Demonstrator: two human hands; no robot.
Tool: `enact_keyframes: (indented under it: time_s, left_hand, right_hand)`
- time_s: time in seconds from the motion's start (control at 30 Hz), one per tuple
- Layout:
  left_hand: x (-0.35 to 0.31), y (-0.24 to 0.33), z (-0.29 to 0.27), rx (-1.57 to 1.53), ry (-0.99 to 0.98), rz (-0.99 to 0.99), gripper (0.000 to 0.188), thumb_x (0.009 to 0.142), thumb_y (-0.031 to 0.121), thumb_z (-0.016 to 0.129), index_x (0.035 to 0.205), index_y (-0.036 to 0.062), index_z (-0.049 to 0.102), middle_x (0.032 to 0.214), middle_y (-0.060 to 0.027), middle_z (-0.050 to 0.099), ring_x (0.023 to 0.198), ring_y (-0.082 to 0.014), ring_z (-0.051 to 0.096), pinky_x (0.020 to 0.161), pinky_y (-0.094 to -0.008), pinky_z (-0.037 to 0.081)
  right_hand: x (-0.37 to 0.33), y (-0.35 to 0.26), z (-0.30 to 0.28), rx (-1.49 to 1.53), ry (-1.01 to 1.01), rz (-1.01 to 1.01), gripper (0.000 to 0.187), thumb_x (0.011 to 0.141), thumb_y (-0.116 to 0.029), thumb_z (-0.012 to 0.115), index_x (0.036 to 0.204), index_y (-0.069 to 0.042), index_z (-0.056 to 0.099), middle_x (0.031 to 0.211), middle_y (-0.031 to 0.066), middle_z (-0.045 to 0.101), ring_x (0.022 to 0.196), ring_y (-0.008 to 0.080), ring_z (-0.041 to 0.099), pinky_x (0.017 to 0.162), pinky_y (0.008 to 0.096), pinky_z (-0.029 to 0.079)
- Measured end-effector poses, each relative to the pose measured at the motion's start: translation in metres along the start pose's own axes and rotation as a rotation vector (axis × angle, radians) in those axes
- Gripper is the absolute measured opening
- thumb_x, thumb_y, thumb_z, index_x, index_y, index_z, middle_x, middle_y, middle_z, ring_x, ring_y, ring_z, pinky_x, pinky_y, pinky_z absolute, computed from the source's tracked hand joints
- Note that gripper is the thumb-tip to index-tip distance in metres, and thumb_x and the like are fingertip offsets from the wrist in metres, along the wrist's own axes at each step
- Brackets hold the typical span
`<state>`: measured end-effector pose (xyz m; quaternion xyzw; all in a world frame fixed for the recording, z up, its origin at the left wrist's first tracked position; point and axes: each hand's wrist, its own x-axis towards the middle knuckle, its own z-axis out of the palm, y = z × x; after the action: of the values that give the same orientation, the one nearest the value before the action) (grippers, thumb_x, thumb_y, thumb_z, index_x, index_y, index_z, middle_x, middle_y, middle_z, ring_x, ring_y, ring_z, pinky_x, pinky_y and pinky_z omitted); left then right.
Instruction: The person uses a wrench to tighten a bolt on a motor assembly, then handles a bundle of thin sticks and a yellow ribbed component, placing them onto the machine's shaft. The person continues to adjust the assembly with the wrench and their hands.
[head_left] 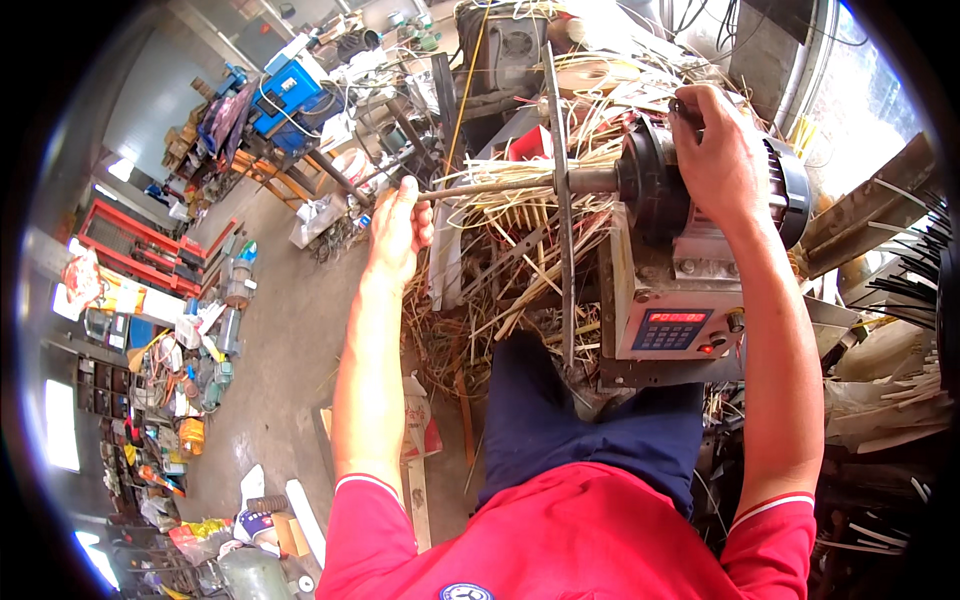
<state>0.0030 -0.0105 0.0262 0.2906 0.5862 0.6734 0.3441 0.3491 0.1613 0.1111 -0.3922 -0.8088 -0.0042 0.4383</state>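
Observation:
In front of me is a winding machine point(650, 290), a grey metal box with a keypad and a lit red display. A black motor point(650, 180) sits on top of it. From the motor a thin metal shaft point(490, 187) runs out to the left, through a long flat metal bar point(562, 220) standing across it. My left hand point(395, 240) is closed at the shaft's free end, thumb up and fingers curled. Over the motor's top, my right hand point(722, 150) has its fingers bent round a small dark thing, mostly hidden by the fingers.
Tangled pale strips and wire scraps point(530, 260) heap behind and under the shaft. Black rods point(915, 280) jut in at the right. A blue machine point(288, 95) stands at the back left, with a red metal frame point(140, 250) on the floor farther left.

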Motion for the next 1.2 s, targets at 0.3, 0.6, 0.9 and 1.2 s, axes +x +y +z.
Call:
enact_keyframes:
  time_s: [0.3, 0.6, 0.9, 1.2]
  left_hand:
    - [0.006, -0.002, -0.012, -0.059, -0.167, 0.072, 0.031, 0.103, 0.035, 0.057, 0.099, 0.0052, 0.060, 0.075, 0.0004, 0.055, 0.062, -0.0084, 0.051, 0.055, -0.0222, 0.043]
    - [-0.004, -0.010, -0.007, -0.276, -0.179, 0.188, 0.018, 0.100, 0.008, 0.058, 0.117, 0.0021, 0.062, 0.099, -0.0077, 0.066, 0.082, -0.0145, 0.064, 0.071, -0.0265, 0.053]
    - [-0.004, -0.014, -0.013, -0.271, -0.184, 0.241, 0.022, 0.097, -0.002, 0.057, 0.119, 0.0021, 0.062, 0.120, -0.0126, 0.065, 0.105, -0.0205, 0.064, 0.090, -0.0313, 0.055]
    - [-0.002, 0.001, -0.009, -0.427, -0.307, 0.292, 0.021, 0.096, 0.004, 0.053, 0.114, 0.0013, 0.065, 0.118, -0.0166, 0.068, 0.111, -0.0255, 0.065, 0.098, -0.0377, 0.051]
  right_hand:
    - [0.001, 0.001, 0.001, -0.005, 0.011, -0.007, 0.025, 0.095, -0.025, 0.060, 0.114, -0.008, 0.062, 0.103, 0.0152, 0.070, 0.098, 0.0365, 0.064, 0.085, 0.0459, 0.051]
    - [-0.001, 0.001, 0.001, 0.003, 0.023, 0.007, 0.024, 0.095, -0.025, 0.060, 0.113, -0.009, 0.062, 0.103, 0.0132, 0.070, 0.099, 0.0350, 0.065, 0.084, 0.0457, 0.051]
    - [-0.001, -0.001, 0.001, 0.007, 0.030, -0.004, 0.023, 0.095, -0.025, 0.060, 0.112, -0.008, 0.062, 0.101, 0.0141, 0.069, 0.097, 0.0356, 0.066, 0.082, 0.0446, 0.051]
    - [-0.001, -0.001, -0.001, 0.010, 0.021, 0.022, 0.023, 0.095, -0.024, 0.061, 0.113, -0.008, 0.062, 0.102, 0.0149, 0.069, 0.099, 0.0357, 0.065, 0.084, 0.0445, 0.050]
